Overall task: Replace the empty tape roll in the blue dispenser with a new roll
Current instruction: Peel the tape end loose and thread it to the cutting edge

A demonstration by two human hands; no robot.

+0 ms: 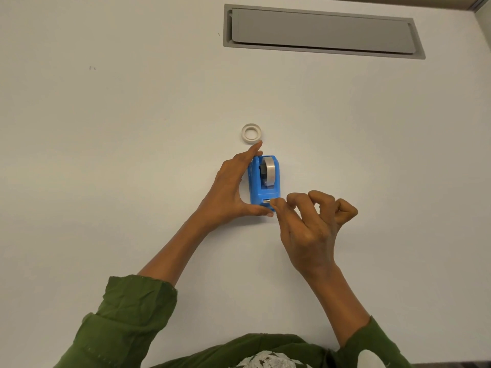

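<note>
The blue dispenser (264, 181) stands on the white table with a roll of clear tape (269, 171) seated in it. My left hand (233, 189) grips the dispenser, thumb at its near end and fingers along its far left side. My right hand (308, 221) pinches with thumb and forefinger at the metal cutter (266, 201) on the near end, apparently on the tape's end; the other fingers are curled. The empty white core ring (251, 133) lies flat on the table just beyond the dispenser.
A grey recessed cable flap (321, 31) is set into the table (132, 128) at the far right. My green sleeves fill the near edge of the view.
</note>
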